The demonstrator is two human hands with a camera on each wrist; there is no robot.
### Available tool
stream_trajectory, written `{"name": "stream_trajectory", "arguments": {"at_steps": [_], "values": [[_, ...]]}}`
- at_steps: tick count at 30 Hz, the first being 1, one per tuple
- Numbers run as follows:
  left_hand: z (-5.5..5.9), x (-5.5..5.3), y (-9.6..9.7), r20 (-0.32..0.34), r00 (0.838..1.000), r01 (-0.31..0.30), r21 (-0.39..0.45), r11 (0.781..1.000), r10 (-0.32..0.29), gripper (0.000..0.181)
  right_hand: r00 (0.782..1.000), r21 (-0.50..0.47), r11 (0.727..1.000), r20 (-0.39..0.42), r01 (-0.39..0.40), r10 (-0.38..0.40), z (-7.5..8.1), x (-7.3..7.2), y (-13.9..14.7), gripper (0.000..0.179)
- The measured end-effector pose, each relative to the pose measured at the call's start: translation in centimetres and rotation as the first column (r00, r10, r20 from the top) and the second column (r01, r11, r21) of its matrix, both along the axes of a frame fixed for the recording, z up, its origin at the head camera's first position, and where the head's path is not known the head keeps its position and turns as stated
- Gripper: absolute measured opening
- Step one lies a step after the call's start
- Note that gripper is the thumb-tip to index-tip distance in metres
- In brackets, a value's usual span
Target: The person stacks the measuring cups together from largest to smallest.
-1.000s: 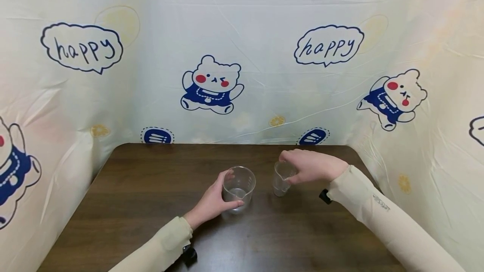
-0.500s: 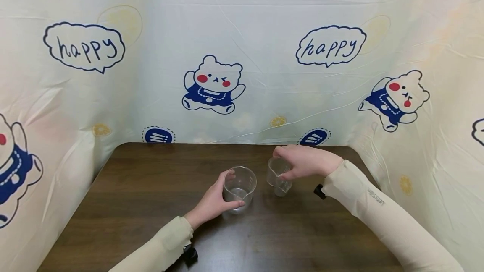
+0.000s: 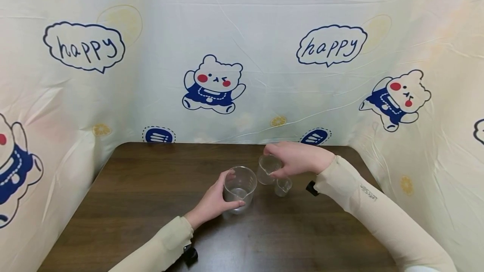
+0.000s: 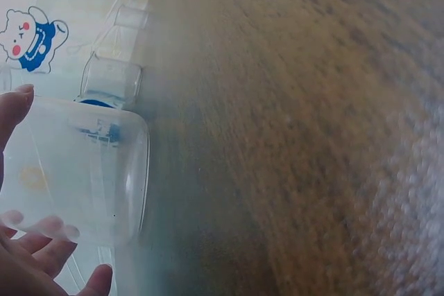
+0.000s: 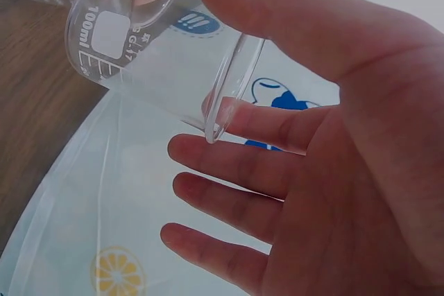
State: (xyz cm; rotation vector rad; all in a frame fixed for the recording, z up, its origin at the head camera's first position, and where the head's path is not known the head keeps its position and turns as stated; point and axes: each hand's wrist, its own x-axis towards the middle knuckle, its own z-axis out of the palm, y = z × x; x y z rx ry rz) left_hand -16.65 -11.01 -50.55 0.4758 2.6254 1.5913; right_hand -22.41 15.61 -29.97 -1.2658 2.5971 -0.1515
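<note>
In the head view, my left hand (image 3: 211, 200) holds the largest clear glass beaker (image 3: 240, 190) around its near left side, thumb in front and fingers behind. The beaker stands upright on the brown table. Just right of it, my right hand (image 3: 300, 158) pinches a mid-sized beaker (image 3: 267, 170) by its rim from above. The right wrist view shows this beaker (image 5: 149, 46) with a 100ml mark, held between thumb and index finger, the other fingers spread. Close in front of it stands the smallest beaker (image 3: 282, 187), upright and untouched. All three look empty.
The dark wooden table (image 3: 159, 171) has rounded far corners. A pale curtain (image 3: 261, 95) with printed bears and "happy" bubbles hangs behind it and on both sides.
My right hand has moved left with the mid-sized beaker, bringing it close to the largest one and uncovering the smallest beaker. My left hand has stayed on the largest beaker.
</note>
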Motion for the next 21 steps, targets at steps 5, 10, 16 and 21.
{"name": "stream_trajectory", "arguments": {"at_steps": [5,10,16,21], "values": [[-0.2,0.0,0.0,0.007,1.0,-0.001,0.002,1.0,0.001,0.099,1.0,0.017,1.0,0.002,-0.008,0.008,0.3,0.0,-0.7,0.049],[-0.2,-0.1,0.0,0.005,1.0,0.004,0.006,1.0,-0.004,0.098,1.0,0.029,0.999,-0.009,-0.021,0.021,0.4,-0.1,-1.4,0.049],[-0.4,-0.3,-0.1,-0.006,1.0,0.013,-0.006,1.0,-0.013,0.096,0.999,0.027,0.998,-0.017,-0.049,0.049,0.4,-0.1,-2.3,0.05],[-0.4,-0.3,-0.1,-0.009,1.0,0.014,-0.01,1.0,-0.014,0.097,0.998,0.025,0.998,-0.019,-0.053,0.053,0.4,-0.1,-3.1,0.051]]}}
